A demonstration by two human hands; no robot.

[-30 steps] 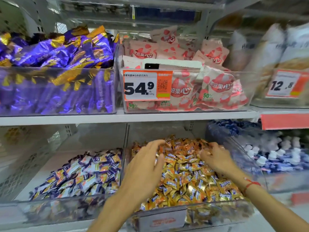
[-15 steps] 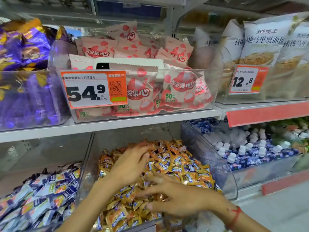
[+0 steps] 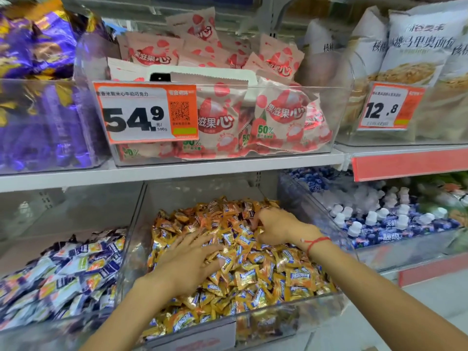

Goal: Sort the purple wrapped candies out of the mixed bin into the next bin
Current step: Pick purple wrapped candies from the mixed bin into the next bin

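Note:
A clear bin (image 3: 266,323) on the lower shelf is heaped with orange and gold wrapped candies (image 3: 278,272); no purple candy shows on top of the heap. My left hand (image 3: 187,259) lies flat on the pile left of centre, fingers spread and straight. My right hand (image 3: 276,226), a red string at its wrist, sits at the back right of the pile with fingers curled down among the wrappers, their tips hidden. The neighbouring bin on the left holds purple and white wrapped candies (image 3: 71,269).
The upper shelf carries purple and gold bags (image 3: 38,72), a clear bin of pink packets (image 3: 228,110) with a 54.9 price tag (image 3: 144,112), and pale bread bags (image 3: 415,59). A bin of small blue and white bottles (image 3: 379,219) stands to the right.
My right hand has gone from the front of the orange pile to its back right. My left hand has slid nearer and flattened on the candies. The view has shifted slightly.

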